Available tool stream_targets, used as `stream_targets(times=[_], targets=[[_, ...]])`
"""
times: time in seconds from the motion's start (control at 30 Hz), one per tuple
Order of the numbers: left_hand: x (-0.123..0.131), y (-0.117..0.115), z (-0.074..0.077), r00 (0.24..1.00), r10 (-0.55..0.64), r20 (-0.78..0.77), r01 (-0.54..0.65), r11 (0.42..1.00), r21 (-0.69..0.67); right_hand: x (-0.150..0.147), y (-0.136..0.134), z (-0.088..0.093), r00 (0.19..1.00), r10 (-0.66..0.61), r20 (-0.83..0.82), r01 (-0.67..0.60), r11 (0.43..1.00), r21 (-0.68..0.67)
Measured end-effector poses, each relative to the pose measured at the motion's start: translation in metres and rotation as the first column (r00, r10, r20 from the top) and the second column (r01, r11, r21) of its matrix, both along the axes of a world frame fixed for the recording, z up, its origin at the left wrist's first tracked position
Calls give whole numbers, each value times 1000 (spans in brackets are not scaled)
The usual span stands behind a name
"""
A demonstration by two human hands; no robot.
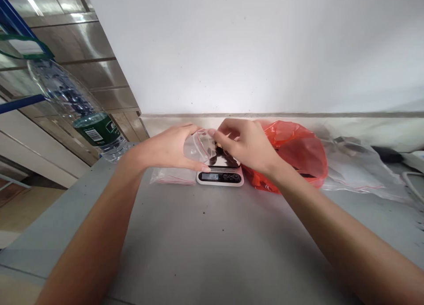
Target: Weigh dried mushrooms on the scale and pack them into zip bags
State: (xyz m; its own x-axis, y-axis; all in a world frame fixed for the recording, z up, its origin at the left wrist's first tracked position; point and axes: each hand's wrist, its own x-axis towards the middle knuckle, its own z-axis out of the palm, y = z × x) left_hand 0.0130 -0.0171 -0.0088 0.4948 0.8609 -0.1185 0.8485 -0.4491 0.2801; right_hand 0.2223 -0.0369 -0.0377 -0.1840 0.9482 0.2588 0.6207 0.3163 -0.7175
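My left hand [168, 146] is curled around a small clear zip bag [202, 146] with a red line along its seal. The bag leans over the left side of a small digital scale [220, 177], whose display is lit but too blurred to read surely. Several dark, dried-looking pieces [228, 158] lie on the scale's plate. My right hand [245, 141] is above them, fingers bent and closed, the thumb side close to the bag's mouth. What its fingertips hold, if anything, is hidden.
A stack of flat zip bags [174, 176] lies left of the scale. On the right stand an open red plastic bag [298, 150] and a clear plastic bag [354, 168]. A large water bottle [96, 128] stands at the left edge. A white wall [265, 53] borders the grey table [212, 252].
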Motion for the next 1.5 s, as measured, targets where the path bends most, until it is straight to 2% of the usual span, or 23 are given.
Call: stream_targets(times=[0.07,0.1,0.2,0.33,0.5,0.67,0.83,1.1,1.27,1.5], targets=[[-3,0,2,996,64,-69,-66,997,-36,5,0,4,988,-143,56,146,987,-70],[-5,0,3,991,92,-103,-98,994,-58,8,-1,6,980,-169,109,183,974,-131],[-8,1,4,979,131,-156,-147,984,-97,17,-1,8,963,-113,244,184,938,-293],[-9,3,3,977,126,-172,-149,980,-130,20,5,1,946,-91,310,191,931,-310],[-12,5,3,971,127,-203,-159,976,-149,3,21,-6,936,-2,352,146,913,-381],[-17,9,1,967,132,-220,-170,972,-162,-15,36,-4,865,41,499,207,878,-432],[-18,11,-1,975,98,-202,-135,974,-180,-20,45,-3,842,39,538,236,869,-434],[-17,11,-4,973,94,-211,-131,977,-168,-21,46,0,857,49,513,218,868,-446],[-16,11,-4,973,93,-212,-129,978,-164,-20,42,-1,853,53,519,173,910,-377],[-15,15,-10,980,50,-192,-85,981,-177,-15,41,-4,865,87,495,115,925,-363]])
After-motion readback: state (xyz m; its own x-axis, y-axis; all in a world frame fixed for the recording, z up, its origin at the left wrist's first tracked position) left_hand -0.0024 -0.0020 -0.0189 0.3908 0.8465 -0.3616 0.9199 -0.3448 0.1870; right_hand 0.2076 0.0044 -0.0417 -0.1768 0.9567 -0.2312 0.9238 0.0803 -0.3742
